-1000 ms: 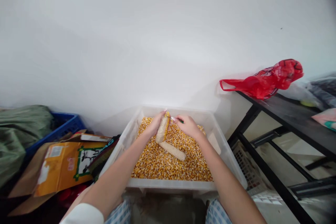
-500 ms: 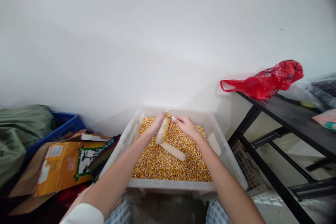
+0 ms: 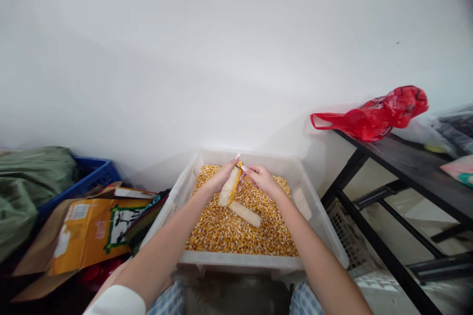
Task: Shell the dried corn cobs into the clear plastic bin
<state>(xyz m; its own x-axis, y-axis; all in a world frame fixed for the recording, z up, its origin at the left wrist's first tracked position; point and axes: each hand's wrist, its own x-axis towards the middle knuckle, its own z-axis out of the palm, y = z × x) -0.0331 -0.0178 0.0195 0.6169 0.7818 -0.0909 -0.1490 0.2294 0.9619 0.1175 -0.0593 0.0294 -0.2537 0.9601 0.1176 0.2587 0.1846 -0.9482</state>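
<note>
A corn cob point(image 3: 229, 191), mostly stripped, with a strip of yellow kernels along its right side, is gripped by my left hand point(image 3: 223, 176). The cob slants, its far end up between my hands. My right hand point(image 3: 260, 178) is closed at that far end, thumb and fingers pinched on a thin dark object too small to name exactly. A bare cob point(image 3: 246, 213) lies on the loose corn kernels point(image 3: 236, 238). These kernels cover the bottom of a translucent plastic bin point(image 3: 240, 258), below both hands.
Left of the bin are a yellow cardboard box point(image 3: 86, 234) and a blue crate point(image 3: 98, 172) with green cloth point(image 3: 33, 182). A black table point(image 3: 410, 162) with a red plastic bag point(image 3: 380, 115) stands at right, a pale basket point(image 3: 345, 231) below. The white wall point(image 3: 221, 59) rises behind.
The held cob has shifted slightly, and its kernel strip shows more plainly now. Both hands stay at its far end with only small finger movements.
</note>
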